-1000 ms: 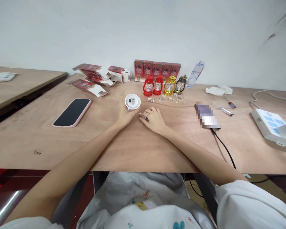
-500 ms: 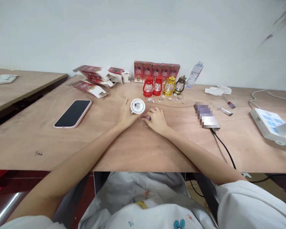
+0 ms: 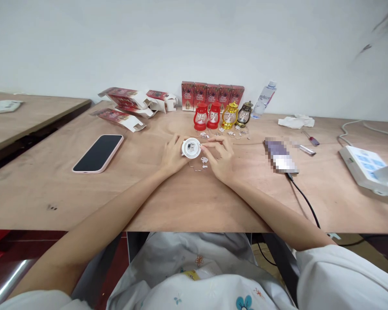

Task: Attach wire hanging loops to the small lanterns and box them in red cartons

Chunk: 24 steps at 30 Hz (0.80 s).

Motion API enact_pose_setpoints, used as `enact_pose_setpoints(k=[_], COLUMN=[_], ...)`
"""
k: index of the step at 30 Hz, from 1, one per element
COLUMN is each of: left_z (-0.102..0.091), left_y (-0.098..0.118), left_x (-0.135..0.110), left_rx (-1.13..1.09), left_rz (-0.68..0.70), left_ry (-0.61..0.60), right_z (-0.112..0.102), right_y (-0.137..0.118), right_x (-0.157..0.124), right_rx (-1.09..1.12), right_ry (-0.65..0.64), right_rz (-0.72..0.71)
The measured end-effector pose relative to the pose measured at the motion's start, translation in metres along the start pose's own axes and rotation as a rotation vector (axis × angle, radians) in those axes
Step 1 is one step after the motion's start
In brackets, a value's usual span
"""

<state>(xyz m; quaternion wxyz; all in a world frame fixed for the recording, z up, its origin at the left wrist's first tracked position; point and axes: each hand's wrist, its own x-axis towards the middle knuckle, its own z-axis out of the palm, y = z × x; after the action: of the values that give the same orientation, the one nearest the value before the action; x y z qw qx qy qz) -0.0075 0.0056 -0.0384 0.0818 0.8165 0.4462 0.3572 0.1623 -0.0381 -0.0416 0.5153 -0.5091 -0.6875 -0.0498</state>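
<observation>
My left hand (image 3: 174,156) is closed around a white lantern (image 3: 186,153), whose round open underside faces up and shows small metal parts inside. At the right rim of that underside, the thumb and index finger of my right hand (image 3: 222,160) are pinched together. Whatever they hold there is too small to make out. Small white tags (image 3: 204,159) and a thin wire or chain (image 3: 197,170) lie on the table just below the lantern, between my hands.
Two red lanterns (image 3: 201,117), a gold lantern (image 3: 229,116) and a bronze lantern (image 3: 244,115) stand before red boxes (image 3: 207,95). Opened boxes (image 3: 126,100) and a phone (image 3: 98,153) lie left. To the right are a bottle (image 3: 264,100), tissue (image 3: 296,122), screwdriver (image 3: 313,140), cabled phone (image 3: 281,156) and power strip (image 3: 368,170).
My right hand has left the small tags on the table and moved up to the lantern's rim. My left hand has shifted the lantern slightly right and down.
</observation>
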Motion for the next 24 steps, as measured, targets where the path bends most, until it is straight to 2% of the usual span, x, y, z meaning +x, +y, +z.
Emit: enact_pose_setpoints(k=[5, 11, 14, 16, 19, 22, 24], left_z=[0.002, 0.003, 0.006, 0.009, 0.012, 0.012, 0.012], left_y=[0.001, 0.002, -0.001, -0.007, -0.021, -0.033, -0.037], left_x=[-0.003, -0.004, -0.002, 0.001, 0.008, 0.012, 0.013], left_rx=[0.032, 0.054, 0.007, -0.056, -0.143, -0.179, -0.183], left_rz=[0.076, 0.111, 0.124, 0.116, 0.012, -0.12, -0.147], left_ry=[-0.01, -0.033, 0.02, 0.104, 0.272, 0.387, 0.415], right_z=[0.005, 0.01, 0.009, 0.009, 0.012, 0.018, 0.021], right_y=[0.004, 0.008, 0.007, 0.008, 0.011, 0.012, 0.011], right_x=[-0.003, -0.004, -0.003, -0.002, 0.001, 0.005, 0.007], right_rx=[0.011, 0.077, 0.113, 0.141, 0.094, -0.04, -0.127], right_ry=[-0.04, 0.093, 0.122, 0.127, 0.022, -0.222, -0.367], right_rz=[-0.106, -0.216, -0.183, -0.12, -0.018, 0.004, -0.038])
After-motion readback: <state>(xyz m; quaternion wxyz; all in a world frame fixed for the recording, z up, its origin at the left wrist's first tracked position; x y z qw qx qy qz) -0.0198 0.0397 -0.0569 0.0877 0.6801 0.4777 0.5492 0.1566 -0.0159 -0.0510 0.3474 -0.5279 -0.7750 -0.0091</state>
